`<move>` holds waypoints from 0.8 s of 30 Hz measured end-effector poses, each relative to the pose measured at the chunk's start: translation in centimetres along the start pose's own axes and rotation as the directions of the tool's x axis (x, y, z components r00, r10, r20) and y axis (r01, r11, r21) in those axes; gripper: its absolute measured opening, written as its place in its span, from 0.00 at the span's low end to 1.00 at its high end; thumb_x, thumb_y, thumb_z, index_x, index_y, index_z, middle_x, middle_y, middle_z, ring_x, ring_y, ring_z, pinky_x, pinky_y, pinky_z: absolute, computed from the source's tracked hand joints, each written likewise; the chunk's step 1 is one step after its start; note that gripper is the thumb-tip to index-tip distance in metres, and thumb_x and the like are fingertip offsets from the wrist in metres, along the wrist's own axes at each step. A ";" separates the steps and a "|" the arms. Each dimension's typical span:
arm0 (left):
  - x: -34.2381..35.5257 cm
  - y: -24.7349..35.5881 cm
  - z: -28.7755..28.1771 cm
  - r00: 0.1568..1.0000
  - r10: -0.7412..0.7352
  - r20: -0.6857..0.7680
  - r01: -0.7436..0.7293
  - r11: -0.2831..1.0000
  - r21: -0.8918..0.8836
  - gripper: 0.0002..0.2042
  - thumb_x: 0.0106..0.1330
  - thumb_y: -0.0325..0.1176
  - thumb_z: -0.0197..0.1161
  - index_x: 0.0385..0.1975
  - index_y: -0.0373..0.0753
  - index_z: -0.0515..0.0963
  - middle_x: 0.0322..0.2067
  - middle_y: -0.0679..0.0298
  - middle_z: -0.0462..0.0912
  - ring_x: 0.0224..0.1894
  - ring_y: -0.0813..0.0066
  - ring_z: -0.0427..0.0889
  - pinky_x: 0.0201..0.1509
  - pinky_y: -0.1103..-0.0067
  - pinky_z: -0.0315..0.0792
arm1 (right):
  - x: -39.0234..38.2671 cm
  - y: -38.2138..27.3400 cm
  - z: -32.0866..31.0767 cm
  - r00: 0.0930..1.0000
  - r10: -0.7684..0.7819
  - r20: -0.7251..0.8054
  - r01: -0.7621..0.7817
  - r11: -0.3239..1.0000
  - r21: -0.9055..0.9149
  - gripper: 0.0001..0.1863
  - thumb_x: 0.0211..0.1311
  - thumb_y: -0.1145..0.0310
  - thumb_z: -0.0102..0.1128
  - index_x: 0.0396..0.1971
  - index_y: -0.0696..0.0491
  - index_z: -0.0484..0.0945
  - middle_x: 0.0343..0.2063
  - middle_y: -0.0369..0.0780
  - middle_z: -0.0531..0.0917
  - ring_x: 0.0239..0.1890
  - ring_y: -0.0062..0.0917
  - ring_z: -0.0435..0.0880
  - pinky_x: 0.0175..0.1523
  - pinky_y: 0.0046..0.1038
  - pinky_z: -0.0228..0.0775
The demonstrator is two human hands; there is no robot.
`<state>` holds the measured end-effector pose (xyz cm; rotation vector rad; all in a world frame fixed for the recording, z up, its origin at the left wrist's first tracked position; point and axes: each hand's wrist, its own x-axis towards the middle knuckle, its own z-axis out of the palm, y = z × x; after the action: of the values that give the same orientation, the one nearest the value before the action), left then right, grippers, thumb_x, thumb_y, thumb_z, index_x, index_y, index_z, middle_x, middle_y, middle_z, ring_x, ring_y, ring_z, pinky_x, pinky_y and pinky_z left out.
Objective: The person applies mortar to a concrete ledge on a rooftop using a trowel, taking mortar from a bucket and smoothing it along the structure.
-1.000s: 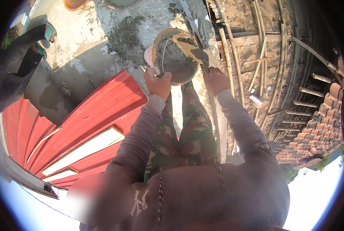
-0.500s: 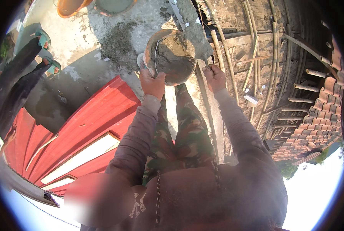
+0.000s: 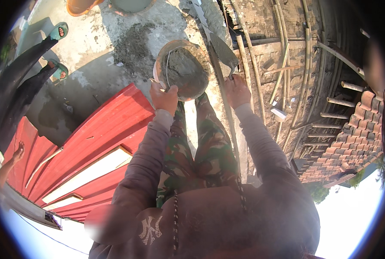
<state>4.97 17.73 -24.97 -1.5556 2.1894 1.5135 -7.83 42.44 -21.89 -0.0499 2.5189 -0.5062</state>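
Gripping bucket (image 3: 181, 69) rim with left hand (image 3: 164, 97), fingers closed, keeping the mortar level; right hand (image 3: 237, 90) wrapping trowel (image 3: 222, 51) handle, blade reaching toward bucket's right side.

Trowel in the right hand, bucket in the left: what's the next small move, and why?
Probably dip the trowel into the bucket. The right hand holds its blade just beside the rim, the bucket looks full of grey mortar, and the left hand grips the rim.
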 end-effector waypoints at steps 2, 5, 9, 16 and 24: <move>-0.7 1.2 -0.1 0.999 0.052 0.004 -0.053 0.996 0.076 0.15 0.54 0.26 0.70 0.35 0.35 0.70 0.35 0.63 0.74 0.36 0.70 0.74 0.41 0.70 0.72 | -0.6 -0.6 -0.2 0.989 -0.051 0.139 0.067 0.991 -0.113 0.21 0.76 0.50 0.54 0.53 0.53 0.79 0.44 0.46 0.85 0.48 0.47 0.86 0.55 0.46 0.79; -2.5 4.9 -0.6 0.993 0.117 0.023 -0.119 0.988 0.101 0.16 0.53 0.28 0.71 0.35 0.34 0.70 0.38 0.56 0.75 0.39 0.63 0.75 0.44 0.67 0.72 | 0.3 -1.8 -0.1 0.972 -0.058 0.228 0.130 0.941 -0.312 0.21 0.75 0.49 0.54 0.54 0.49 0.79 0.43 0.45 0.85 0.48 0.45 0.86 0.55 0.46 0.79; -3.8 10.2 -1.0 0.991 0.105 0.078 -0.112 0.990 0.087 0.17 0.52 0.31 0.72 0.35 0.33 0.71 0.42 0.53 0.74 0.44 0.59 0.74 0.50 0.66 0.71 | 2.0 -5.1 0.3 0.893 0.052 0.446 0.093 0.950 -0.299 0.22 0.75 0.48 0.54 0.53 0.51 0.79 0.50 0.46 0.85 0.55 0.45 0.85 0.58 0.45 0.79; -2.1 12.1 -3.0 0.992 0.109 0.060 -0.109 0.994 -0.009 0.14 0.55 0.27 0.71 0.32 0.35 0.70 0.34 0.61 0.74 0.36 0.71 0.74 0.41 0.72 0.72 | 2.5 1.5 -0.7 0.866 -0.350 0.356 0.329 0.937 0.122 0.23 0.73 0.46 0.56 0.44 0.52 0.84 0.33 0.50 0.87 0.41 0.48 0.87 0.48 0.46 0.78; 2.9 13.9 -2.6 0.981 -0.193 -0.001 0.181 0.924 -0.338 0.14 0.56 0.24 0.70 0.34 0.39 0.69 0.30 0.67 0.73 0.30 0.78 0.72 0.32 0.75 0.70 | 4.3 -7.9 -10.9 0.913 -0.018 0.407 -0.201 0.848 0.490 0.20 0.72 0.53 0.62 0.34 0.57 0.84 0.19 0.40 0.81 0.24 0.27 0.80 0.32 0.32 0.71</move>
<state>-5.68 13.99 -15.91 -1.8353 1.8001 1.8835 -17.89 38.26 -12.88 0.1633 1.9028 -1.0176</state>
